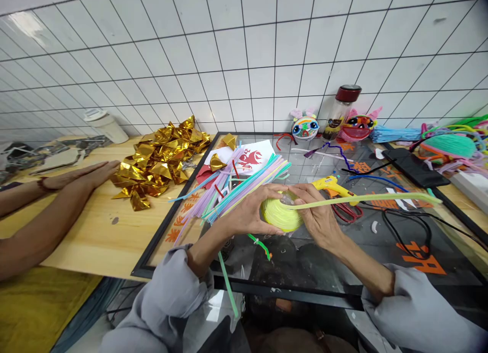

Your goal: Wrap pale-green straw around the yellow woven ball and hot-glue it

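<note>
Between my hands is a round ball [281,217] wrapped in yellow pipe cleaner, with a bare patch at its top. My left hand [249,211] curls around its left side, thumb below and fingers above. On the other side, my right hand [315,213] presses against the ball with its fingers bent over the top. A loose yellow pipe cleaner [373,197] runs from the ball across my right hand and sticks out far to the right. Beside my left hand lies a bundle of pastel pipe cleaners [244,185].
A yellow glue gun [335,186] and red-handled scissors [347,213] lie behind my right hand. Two decorated animal heads [305,127] and a bottle [337,114] stand by the wall. Gold folded pieces [160,155] are piled left, near another person's hands [91,175]. A black cable [407,241] crosses the right side.
</note>
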`<state>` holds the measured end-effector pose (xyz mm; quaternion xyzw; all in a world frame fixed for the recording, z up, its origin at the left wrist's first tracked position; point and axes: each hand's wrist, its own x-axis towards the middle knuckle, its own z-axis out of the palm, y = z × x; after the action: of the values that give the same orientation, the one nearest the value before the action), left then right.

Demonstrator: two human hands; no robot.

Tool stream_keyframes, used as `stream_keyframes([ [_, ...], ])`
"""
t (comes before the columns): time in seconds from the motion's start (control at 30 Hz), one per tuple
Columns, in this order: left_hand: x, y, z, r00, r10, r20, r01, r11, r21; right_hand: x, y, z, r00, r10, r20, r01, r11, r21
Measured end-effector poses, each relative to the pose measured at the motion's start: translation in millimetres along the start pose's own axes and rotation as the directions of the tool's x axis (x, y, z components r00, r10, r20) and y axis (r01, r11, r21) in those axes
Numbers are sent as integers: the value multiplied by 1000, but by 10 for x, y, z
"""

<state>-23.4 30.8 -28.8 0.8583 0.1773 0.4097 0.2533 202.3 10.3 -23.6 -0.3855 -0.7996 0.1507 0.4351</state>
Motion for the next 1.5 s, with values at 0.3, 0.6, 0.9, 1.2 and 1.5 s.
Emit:
stream_keyframes([
  [0.3, 5, -11, 1, 1000, -31, 2, 31, 999, -13, 21, -27, -4, 996, 26, -89, -18, 996, 91],
  [0.6, -16, -42, -1, 1000, -8, 3, 8, 1000, 1, 15, -35, -5, 999, 29, -44, -24, 995, 97],
  [0.9, -9, -10, -5, 999, -33, 14, 33, 999, 1, 6, -28, -6, 999, 15, -32, -12, 998, 67],
  [1.2, -20, -28, -4, 1000, -23, 17, 23, 1000, -6, -5, -22, 1, 1000, 20, -19, -19, 998, 65],
  [1.5, -10, 4, -13, 1000, 2, 19, -2, 1000, -5, -1, -44, -8, 1000, 31, -6, -30, 996, 81],
])
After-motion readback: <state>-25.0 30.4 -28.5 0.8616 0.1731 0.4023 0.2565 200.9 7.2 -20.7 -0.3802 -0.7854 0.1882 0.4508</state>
